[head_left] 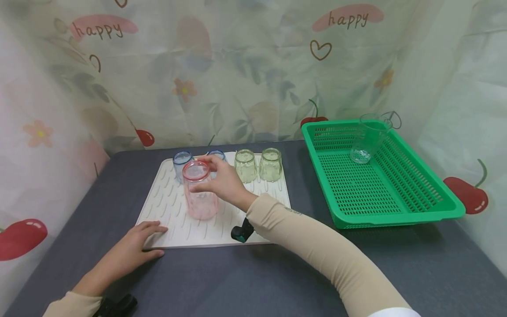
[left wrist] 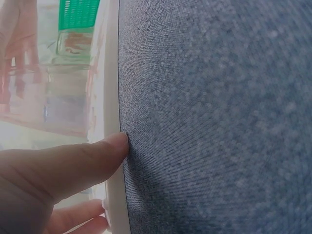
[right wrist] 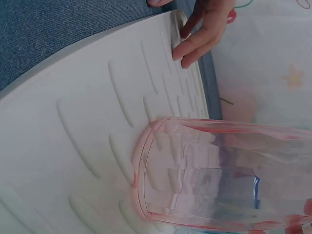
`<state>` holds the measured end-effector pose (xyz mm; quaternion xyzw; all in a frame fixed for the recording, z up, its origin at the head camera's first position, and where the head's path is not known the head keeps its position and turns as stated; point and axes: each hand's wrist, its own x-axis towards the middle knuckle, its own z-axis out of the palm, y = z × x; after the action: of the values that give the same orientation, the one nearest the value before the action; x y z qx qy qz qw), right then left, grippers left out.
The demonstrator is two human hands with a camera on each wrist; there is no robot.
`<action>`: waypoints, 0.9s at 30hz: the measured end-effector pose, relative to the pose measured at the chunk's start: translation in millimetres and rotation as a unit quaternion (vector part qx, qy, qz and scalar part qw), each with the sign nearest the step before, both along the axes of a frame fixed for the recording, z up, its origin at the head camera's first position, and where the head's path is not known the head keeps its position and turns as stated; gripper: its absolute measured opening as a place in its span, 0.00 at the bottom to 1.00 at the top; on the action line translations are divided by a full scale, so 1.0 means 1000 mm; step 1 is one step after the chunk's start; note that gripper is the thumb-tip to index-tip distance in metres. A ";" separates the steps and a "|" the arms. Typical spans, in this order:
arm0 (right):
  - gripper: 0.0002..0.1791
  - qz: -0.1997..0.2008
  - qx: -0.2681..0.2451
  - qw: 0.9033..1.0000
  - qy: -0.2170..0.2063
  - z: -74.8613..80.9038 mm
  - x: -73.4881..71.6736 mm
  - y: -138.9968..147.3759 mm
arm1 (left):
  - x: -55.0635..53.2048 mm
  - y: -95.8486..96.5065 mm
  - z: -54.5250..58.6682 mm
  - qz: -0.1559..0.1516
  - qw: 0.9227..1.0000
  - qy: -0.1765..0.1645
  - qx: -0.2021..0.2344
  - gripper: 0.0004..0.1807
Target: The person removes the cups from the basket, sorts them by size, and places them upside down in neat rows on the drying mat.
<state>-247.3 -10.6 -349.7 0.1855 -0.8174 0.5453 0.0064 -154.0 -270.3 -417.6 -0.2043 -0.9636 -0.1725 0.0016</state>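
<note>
A tall clear pink glass (head_left: 202,200) with a red ring at its top stands on or just above the white ridged drainer board (head_left: 174,229). My right hand (head_left: 223,180) grips it near the top, thumb in front and fingers behind. In the right wrist view the lower rim of the pink glass (right wrist: 195,170) meets the board's surface. At the board's near left corner rests my left hand (head_left: 132,246), fingers over the left edge and thumb (left wrist: 105,151) against the front edge. Two blue glasses (head_left: 182,163) stand behind the pink one, the right one partly hidden by my right hand.
Two pale green glasses (head_left: 271,165) stand side by side at the board's back right. To the right, a green plastic basket (head_left: 380,220) holds a clear glass mug (head_left: 366,138) in its back part. A patterned curtain (head_left: 253,70) borders the dark grey tabletop (head_left: 222,281).
</note>
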 end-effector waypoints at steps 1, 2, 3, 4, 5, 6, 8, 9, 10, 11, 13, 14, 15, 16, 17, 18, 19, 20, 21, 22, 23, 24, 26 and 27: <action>0.40 0.000 0.000 1.000 -0.001 -0.001 0.000 0.000 | 0.000 0.000 0.000 -0.001 1.000 0.002 0.001 0.29; 0.40 -0.001 -0.001 1.000 -0.002 -0.002 0.000 0.000 | 0.000 0.000 -0.001 -0.002 1.000 0.003 0.002 0.29; 0.40 -0.001 -0.002 1.000 -0.002 -0.002 -0.001 0.000 | 0.000 0.000 -0.001 -0.003 1.000 0.004 0.002 0.29; 0.40 -0.001 -0.002 1.000 -0.003 -0.003 -0.001 0.001 | 0.000 0.000 -0.001 -0.003 1.000 0.005 0.003 0.29; 0.39 -0.001 -0.003 1.000 -0.003 -0.003 -0.001 0.000 | 0.000 -0.001 -0.001 -0.004 1.000 0.006 0.004 0.29; 0.39 0.000 -0.003 1.000 -0.004 -0.003 0.000 0.000 | 0.000 -0.001 -0.001 -0.004 1.000 0.006 0.003 0.29; 0.39 0.001 0.001 1.000 -0.005 -0.003 0.000 0.000 | 0.000 -0.001 -0.001 -0.005 1.000 0.009 0.004 0.29; 0.39 0.002 0.003 1.000 -0.006 -0.003 0.001 -0.001 | 0.000 -0.001 -0.001 -0.006 1.000 0.011 0.005 0.29; 0.39 0.002 0.006 1.000 -0.006 -0.003 0.001 -0.001 | 0.000 -0.001 -0.001 -0.007 1.000 0.013 0.005 0.29; 0.39 0.003 0.009 1.000 -0.006 -0.003 0.001 -0.002 | 0.000 -0.001 -0.001 -0.008 1.000 0.014 0.004 0.29; 0.39 0.003 0.016 1.000 -0.003 -0.004 0.001 -0.002 | 0.000 -0.001 -0.001 -0.009 1.000 0.017 0.004 0.29; 0.39 0.003 0.020 1.000 0.000 -0.004 0.001 -0.002 | -0.001 -0.001 -0.001 -0.009 1.000 0.017 0.003 0.29; 0.40 0.005 0.022 1.000 0.003 -0.004 0.001 -0.003 | -0.001 0.000 -0.001 -0.009 1.000 0.016 0.003 0.29; 0.40 0.006 0.024 1.000 0.005 -0.005 0.001 -0.003 | -0.001 0.000 -0.001 -0.008 1.000 0.014 0.002 0.29; 0.40 0.008 0.025 1.000 0.007 -0.006 0.000 -0.003 | -0.001 0.000 -0.001 -0.005 1.000 0.011 0.000 0.29; 0.40 0.011 0.026 1.000 0.008 -0.007 0.000 -0.003 | -0.001 0.000 -0.001 -0.001 1.000 0.006 -0.001 0.29; 0.40 0.013 0.025 1.000 0.009 -0.007 0.000 -0.003 | -0.001 0.001 0.000 0.002 1.000 0.001 -0.003 0.29; 0.40 0.016 0.022 1.000 0.008 -0.008 -0.001 -0.002 | -0.001 0.001 0.000 0.005 1.000 -0.004 -0.004 0.29; 0.40 0.019 0.019 1.000 0.007 -0.009 -0.001 -0.002 | -0.001 0.001 0.000 0.008 1.000 -0.008 -0.006 0.29; 0.41 0.021 0.017 1.000 0.006 -0.010 -0.001 -0.002 | -0.001 0.001 0.000 0.010 1.000 -0.010 -0.006 0.29; 0.41 0.022 0.015 1.000 0.004 -0.010 -0.002 -0.002 | -0.001 0.002 0.000 0.011 1.000 -0.013 -0.006 0.29; 0.41 0.023 0.013 1.000 0.003 -0.011 -0.002 -0.001 | -0.001 0.002 0.000 0.011 1.000 -0.013 -0.005 0.29; 0.41 0.024 0.011 1.000 0.002 -0.011 -0.002 -0.001 | -0.001 0.002 0.000 0.010 1.000 -0.012 -0.005 0.29; 0.41 0.025 0.011 1.000 0.001 -0.011 -0.002 -0.001 | -0.001 0.002 0.000 0.009 1.000 -0.010 -0.004 0.29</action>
<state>-249.5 -11.5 -360.3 0.2062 -0.8183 0.5364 -0.0083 -155.0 -268.6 -417.1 -0.1937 -0.9661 -0.1706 -0.0078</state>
